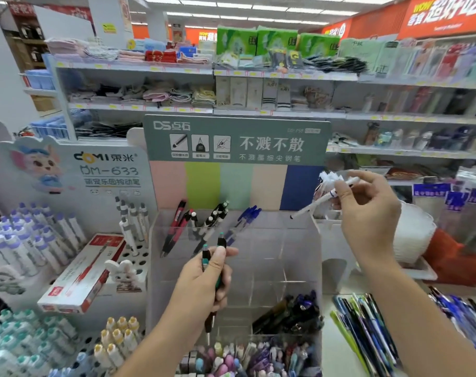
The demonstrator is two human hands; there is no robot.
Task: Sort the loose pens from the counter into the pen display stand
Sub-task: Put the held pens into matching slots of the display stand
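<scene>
The left hand (207,278) curls its fingers around two dark pens (213,263), tips pointing down, in front of the clear pen stand (299,246). At two o'clock from it, the right hand (367,210) pinches a white pen (322,198) with its fingers, tilted, tip toward the stand's back right compartment. Red, black-and-white and blue pens lean in the back compartments. Loose pens (367,330) lie on the surface at four o'clock from the stand.

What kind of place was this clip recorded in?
Most likely a shop's stationery section: a clear pen display stand under a branded header card, shelves of packaged goods with yellow price tags, and orange promotional banners overhead.
</scene>
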